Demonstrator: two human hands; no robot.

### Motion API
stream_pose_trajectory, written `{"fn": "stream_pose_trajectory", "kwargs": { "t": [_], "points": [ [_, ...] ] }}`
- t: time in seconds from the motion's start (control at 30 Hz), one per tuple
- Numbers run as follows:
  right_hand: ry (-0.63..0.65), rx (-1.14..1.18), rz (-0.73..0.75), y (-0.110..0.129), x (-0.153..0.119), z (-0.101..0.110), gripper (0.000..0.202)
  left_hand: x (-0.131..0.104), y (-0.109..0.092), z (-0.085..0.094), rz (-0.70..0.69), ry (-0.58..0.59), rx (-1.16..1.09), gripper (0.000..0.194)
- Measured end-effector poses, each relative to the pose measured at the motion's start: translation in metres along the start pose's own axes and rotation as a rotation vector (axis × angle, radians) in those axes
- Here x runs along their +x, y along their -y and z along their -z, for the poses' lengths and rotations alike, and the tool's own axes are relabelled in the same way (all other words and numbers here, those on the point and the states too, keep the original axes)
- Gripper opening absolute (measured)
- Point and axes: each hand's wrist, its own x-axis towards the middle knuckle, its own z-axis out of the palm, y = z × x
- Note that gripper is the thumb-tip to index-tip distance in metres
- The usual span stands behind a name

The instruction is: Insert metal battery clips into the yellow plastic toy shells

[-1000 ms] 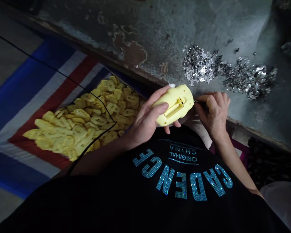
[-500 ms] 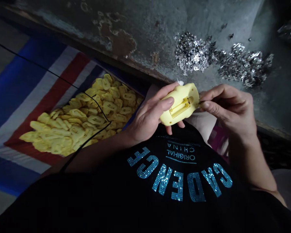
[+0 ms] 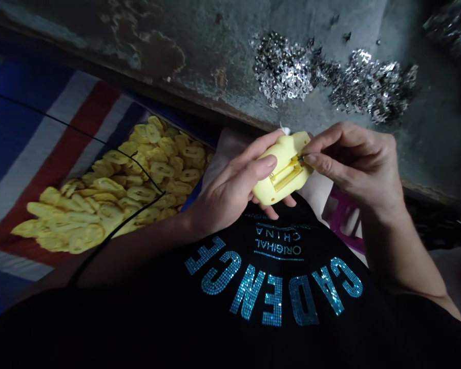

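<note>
A yellow plastic shell (image 3: 282, 177) with a long open compartment in its face lies in my left hand (image 3: 236, 179). The thumb presses on its left side and the other fingers pass beneath it. My right hand (image 3: 353, 159) has thumb and forefinger pinched at the compartment's upper right end. A small dark piece shows between those fingertips, mostly hidden. Beyond the hands, two heaps of small shiny metal pieces, the left heap (image 3: 284, 69) and the right heap (image 3: 374, 84), rest on the grey worktop (image 3: 223, 31).
Left of me, many yellow shells (image 3: 119, 189) are piled on a blue, white and red striped sheet (image 3: 84, 113). A black cord (image 3: 88, 134) runs over them. A purple object (image 3: 343, 220) stands below the worktop edge. More shiny metal (image 3: 455, 31) lies at the far right.
My right fingertips have moved left, from beside the shell's right edge onto the end of its compartment. The surroundings have shifted left and mostly slightly up in the view.
</note>
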Motion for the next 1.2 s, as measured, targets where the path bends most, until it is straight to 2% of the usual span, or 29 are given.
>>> {"fn": "stream_pose_trajectory", "kwargs": {
  "t": [0.13,0.23,0.67,0.9,1.2],
  "points": [
    [0.032,0.027,-0.019,-0.001,0.001,0.003,0.018,0.000,0.000,-0.001,0.005,0.006,0.006,0.069],
    [0.027,0.044,-0.036,-0.001,0.003,0.005,0.024,0.000,-0.001,-0.002,0.008,0.003,0.012,0.070],
    [-0.002,-0.082,-0.038,0.002,0.004,0.003,0.027,0.000,0.002,-0.001,-0.002,0.001,-0.021,0.065],
    [-0.088,-0.193,0.026,0.008,-0.001,-0.003,0.019,0.001,0.002,-0.002,0.020,-0.010,-0.047,0.067],
    [-0.196,-0.147,0.066,0.001,-0.018,-0.007,0.008,0.005,0.001,-0.001,0.062,-0.001,-0.106,0.068]
  ]
}}
